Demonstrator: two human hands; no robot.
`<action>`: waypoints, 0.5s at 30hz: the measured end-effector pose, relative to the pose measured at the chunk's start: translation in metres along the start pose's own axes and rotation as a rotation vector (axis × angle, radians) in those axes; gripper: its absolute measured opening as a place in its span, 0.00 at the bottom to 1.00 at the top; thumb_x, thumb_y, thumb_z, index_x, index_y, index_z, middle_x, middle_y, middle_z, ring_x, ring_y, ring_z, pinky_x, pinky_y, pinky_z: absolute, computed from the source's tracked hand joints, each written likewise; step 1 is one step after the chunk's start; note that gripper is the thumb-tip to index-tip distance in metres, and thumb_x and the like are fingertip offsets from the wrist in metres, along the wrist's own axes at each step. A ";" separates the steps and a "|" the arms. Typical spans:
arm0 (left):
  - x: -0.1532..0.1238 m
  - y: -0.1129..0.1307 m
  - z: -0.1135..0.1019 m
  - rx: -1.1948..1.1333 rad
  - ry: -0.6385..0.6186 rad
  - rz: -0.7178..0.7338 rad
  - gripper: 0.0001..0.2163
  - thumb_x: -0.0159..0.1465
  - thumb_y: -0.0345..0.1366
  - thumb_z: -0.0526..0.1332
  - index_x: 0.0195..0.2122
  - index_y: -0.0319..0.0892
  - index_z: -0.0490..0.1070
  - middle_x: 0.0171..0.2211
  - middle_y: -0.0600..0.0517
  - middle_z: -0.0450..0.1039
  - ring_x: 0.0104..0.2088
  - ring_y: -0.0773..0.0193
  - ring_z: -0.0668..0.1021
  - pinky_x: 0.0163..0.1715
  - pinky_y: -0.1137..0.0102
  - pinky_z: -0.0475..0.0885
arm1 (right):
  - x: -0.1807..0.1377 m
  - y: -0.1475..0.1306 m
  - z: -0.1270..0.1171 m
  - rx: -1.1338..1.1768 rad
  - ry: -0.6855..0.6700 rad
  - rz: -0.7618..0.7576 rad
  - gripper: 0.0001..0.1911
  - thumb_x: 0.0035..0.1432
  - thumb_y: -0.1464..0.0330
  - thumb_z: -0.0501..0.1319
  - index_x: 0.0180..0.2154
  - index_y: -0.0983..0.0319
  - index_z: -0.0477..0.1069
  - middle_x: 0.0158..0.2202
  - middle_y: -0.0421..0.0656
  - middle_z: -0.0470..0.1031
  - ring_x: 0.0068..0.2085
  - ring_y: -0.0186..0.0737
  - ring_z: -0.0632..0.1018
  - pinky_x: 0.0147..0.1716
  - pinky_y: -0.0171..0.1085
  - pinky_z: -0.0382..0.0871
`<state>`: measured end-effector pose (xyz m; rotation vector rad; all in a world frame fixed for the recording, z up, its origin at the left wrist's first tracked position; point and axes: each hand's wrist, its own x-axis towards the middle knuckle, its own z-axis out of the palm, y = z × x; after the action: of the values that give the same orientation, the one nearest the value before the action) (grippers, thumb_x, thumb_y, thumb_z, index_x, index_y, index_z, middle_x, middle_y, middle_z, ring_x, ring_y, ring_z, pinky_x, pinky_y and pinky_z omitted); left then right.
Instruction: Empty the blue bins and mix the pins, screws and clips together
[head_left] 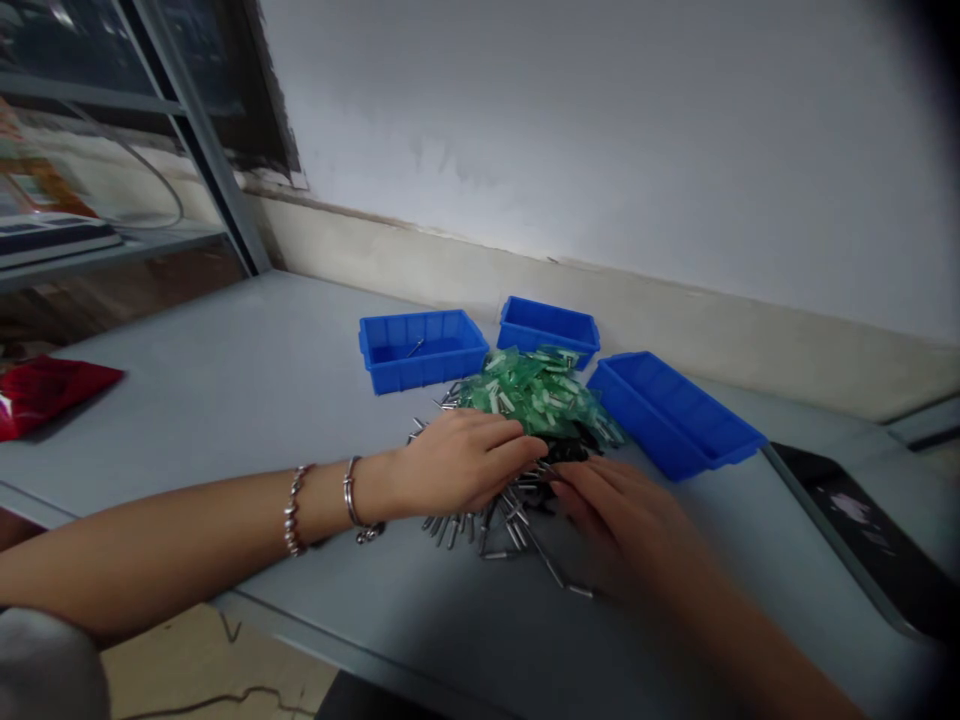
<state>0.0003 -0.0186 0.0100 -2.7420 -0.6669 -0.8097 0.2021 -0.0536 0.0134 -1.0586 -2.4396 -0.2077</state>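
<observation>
A heap of small parts lies on the grey table [247,380]: green plastic pieces [536,390] at the back, grey metal pins [495,525] at the front, some black bits between. My left hand [461,460], with two bracelets on the wrist, rests palm down on the heap, fingers curled over the pins and the green pieces. My right hand [626,510] lies low beside it, fingertips touching the pins at the heap's right edge. What either hand's fingers hold is hidden.
Three blue plastic bins stand behind the heap: left bin [421,350] with one pin inside, middle bin [547,328], right bin [675,412]. A red bag [45,392] lies far left. A dark flat device [862,520] sits at right. A wall runs behind; shelving stands at upper left.
</observation>
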 end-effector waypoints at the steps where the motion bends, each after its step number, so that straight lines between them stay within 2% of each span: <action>1: 0.000 0.000 -0.001 0.010 0.003 0.009 0.09 0.66 0.31 0.48 0.41 0.37 0.65 0.27 0.51 0.71 0.25 0.65 0.71 0.24 0.70 0.65 | -0.001 0.001 0.000 0.000 -0.006 0.012 0.18 0.64 0.68 0.45 0.30 0.61 0.71 0.27 0.44 0.76 0.28 0.38 0.75 0.29 0.36 0.68; 5: 0.002 -0.002 -0.001 0.032 0.031 0.037 0.09 0.66 0.31 0.47 0.39 0.37 0.66 0.25 0.52 0.70 0.25 0.66 0.71 0.23 0.71 0.64 | -0.001 0.005 0.000 0.024 -0.056 0.041 0.17 0.64 0.67 0.45 0.36 0.61 0.72 0.30 0.44 0.76 0.30 0.38 0.76 0.30 0.36 0.69; 9: 0.004 -0.002 -0.001 0.037 0.048 0.057 0.11 0.67 0.32 0.46 0.35 0.37 0.67 0.25 0.51 0.69 0.24 0.66 0.70 0.23 0.70 0.64 | -0.001 0.006 0.001 0.065 -0.103 0.061 0.17 0.64 0.67 0.46 0.33 0.60 0.72 0.29 0.44 0.76 0.31 0.38 0.76 0.30 0.35 0.69; 15: 0.005 0.001 -0.004 0.043 -0.023 0.038 0.16 0.68 0.35 0.44 0.31 0.38 0.68 0.24 0.51 0.69 0.24 0.67 0.69 0.24 0.71 0.63 | -0.001 0.005 0.002 0.086 -0.100 0.054 0.19 0.64 0.67 0.45 0.30 0.61 0.72 0.29 0.44 0.76 0.30 0.38 0.75 0.30 0.36 0.69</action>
<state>0.0026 -0.0184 0.0166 -2.7209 -0.6274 -0.7475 0.2059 -0.0502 0.0106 -1.1197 -2.4808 -0.0332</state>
